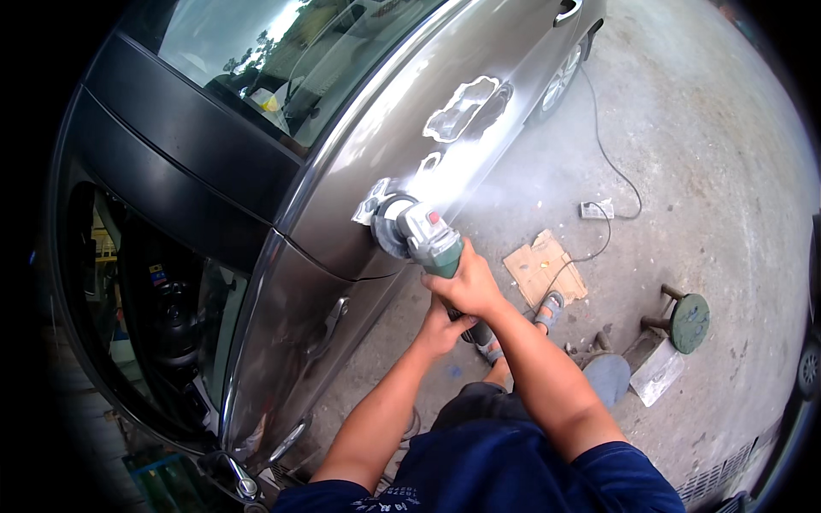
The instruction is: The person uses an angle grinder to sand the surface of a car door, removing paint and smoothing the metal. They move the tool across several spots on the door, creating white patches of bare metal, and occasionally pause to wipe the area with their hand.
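An angle grinder (434, 238) with a silver head and green body is in both my hands, its round disc (391, 226) against the grey-brown car door (376, 128). My right hand (469, 283) wraps round the green body just behind the head. Lower down, the fingers of my left hand (443, 329) close round the rear of the grinder. Around the disc the paint has a whitish sanded patch (369, 205). Farther along the panel lie a small light-edged patch (428, 162) and a larger one (463, 109). Pale dust hangs beside the door.
A power strip (597, 209) with a dark cord lies on the concrete floor to the right. Nearer my feet is a flattened cardboard piece (547, 265). Two low round stools, one green (689, 323) and one grey (606, 380), stand by a pale box (658, 374).
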`<control>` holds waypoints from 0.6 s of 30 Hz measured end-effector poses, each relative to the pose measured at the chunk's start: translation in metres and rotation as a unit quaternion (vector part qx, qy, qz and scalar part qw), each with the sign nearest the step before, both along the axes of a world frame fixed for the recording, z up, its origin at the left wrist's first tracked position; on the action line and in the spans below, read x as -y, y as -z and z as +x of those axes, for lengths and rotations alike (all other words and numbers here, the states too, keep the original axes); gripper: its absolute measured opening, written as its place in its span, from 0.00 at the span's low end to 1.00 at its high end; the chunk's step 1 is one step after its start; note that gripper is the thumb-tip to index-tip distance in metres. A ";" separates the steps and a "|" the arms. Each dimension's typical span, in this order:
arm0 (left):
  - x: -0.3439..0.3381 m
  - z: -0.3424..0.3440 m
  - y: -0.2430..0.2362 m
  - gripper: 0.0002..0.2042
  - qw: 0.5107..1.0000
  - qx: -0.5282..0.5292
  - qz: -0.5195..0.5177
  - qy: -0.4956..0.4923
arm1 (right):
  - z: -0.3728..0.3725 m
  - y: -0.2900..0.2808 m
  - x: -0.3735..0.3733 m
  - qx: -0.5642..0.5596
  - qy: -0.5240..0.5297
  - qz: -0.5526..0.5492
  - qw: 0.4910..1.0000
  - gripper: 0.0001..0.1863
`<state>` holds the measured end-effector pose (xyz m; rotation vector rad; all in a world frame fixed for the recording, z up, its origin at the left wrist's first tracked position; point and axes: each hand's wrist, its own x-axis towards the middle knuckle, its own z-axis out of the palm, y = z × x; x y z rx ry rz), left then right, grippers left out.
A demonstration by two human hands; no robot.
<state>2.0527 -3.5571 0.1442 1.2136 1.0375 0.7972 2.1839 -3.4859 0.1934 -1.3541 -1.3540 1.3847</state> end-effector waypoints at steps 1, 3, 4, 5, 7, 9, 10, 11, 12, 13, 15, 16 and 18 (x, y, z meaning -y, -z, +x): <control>-0.006 -0.002 0.001 0.42 1.000 0.007 -0.016 0.009 | 0.001 -0.002 -0.002 -0.012 0.015 -0.004 1.000 0.38; -0.007 -0.003 0.002 0.42 1.000 -0.011 -0.002 0.015 | 0.001 -0.002 -0.002 -0.012 0.010 -0.010 1.000 0.38; -0.007 -0.002 0.003 0.42 1.000 -0.019 0.006 0.019 | 0.002 -0.003 -0.003 -0.012 0.009 -0.013 1.000 0.38; 0.005 -0.004 0.012 0.42 1.000 -0.019 -0.010 0.005 | 0.000 0.003 0.003 0.012 -0.011 -0.001 1.000 0.38; 0.014 -0.004 0.020 0.42 1.000 -0.021 -0.016 -0.004 | -0.001 0.002 0.008 0.021 -0.034 0.003 0.999 0.39; 0.011 0.001 0.014 0.41 1.000 -0.004 -0.005 -0.012 | 0.003 -0.002 0.004 0.017 -0.022 -0.008 1.000 0.39; 0.003 0.002 0.006 0.40 1.000 0.000 -0.011 -0.006 | 0.003 -0.006 -0.001 0.006 -0.006 0.001 1.000 0.38; -0.006 0.001 -0.002 0.40 1.000 0.003 -0.016 0.001 | 0.003 -0.008 -0.005 -0.005 0.010 0.011 1.000 0.37; -0.013 0.001 -0.006 0.40 1.000 0.007 -0.021 0.007 | 0.004 -0.011 -0.008 -0.006 0.004 0.013 1.000 0.36; -0.016 0.001 -0.006 0.39 1.000 0.005 0.001 0.006 | 0.004 -0.014 -0.010 -0.008 -0.002 0.016 1.000 0.36; -0.004 -0.002 -0.004 0.38 1.000 -0.016 0.000 0.002 | 0.002 -0.016 -0.007 0.005 -0.016 0.027 0.999 0.36; 0.003 -0.002 -0.003 0.38 1.000 -0.025 0.001 0.001 | 0.000 -0.012 0.000 0.015 -0.031 0.035 0.999 0.36; 0.009 0.002 0.002 0.38 1.000 0.008 0.006 -0.016 | -0.001 -0.009 0.002 0.016 -0.050 0.035 0.998 0.36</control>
